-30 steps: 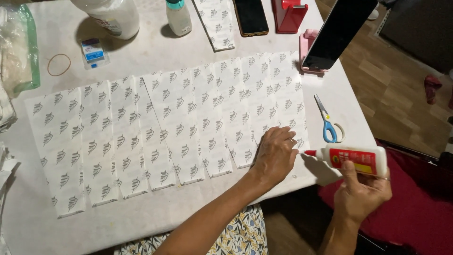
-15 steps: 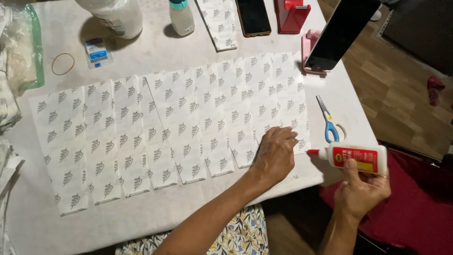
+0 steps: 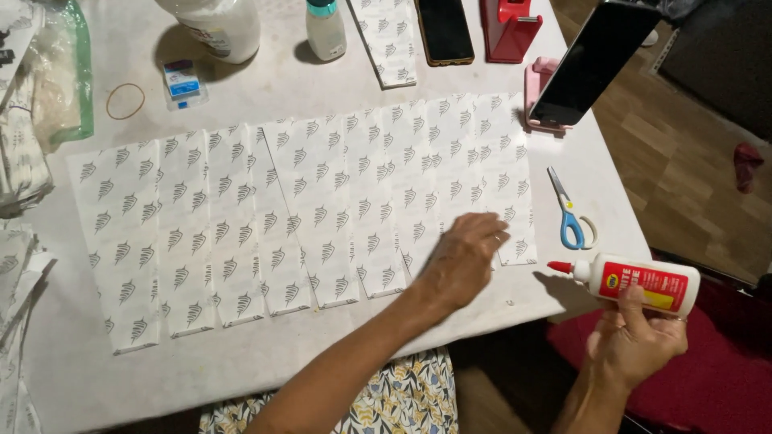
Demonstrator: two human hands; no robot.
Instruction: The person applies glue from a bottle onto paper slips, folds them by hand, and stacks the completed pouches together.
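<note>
With my left hand (image 3: 462, 259) lying open, pressing down the right end of the patterned paper strips (image 3: 322, 209) on the bench (image 3: 241, 362), my right hand (image 3: 635, 341) grips the glue bottle (image 3: 639, 283), ready, I judge, for another bead along an edge.

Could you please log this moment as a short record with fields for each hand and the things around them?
left hand: pressed flat on the right end of the paper sheets
right hand: holds a glue bottle sideways past the table edge, red tip toward the sheets
sheets: overlapping row with a leaf print
nearby: scissors, propped phone, rubber band
</note>
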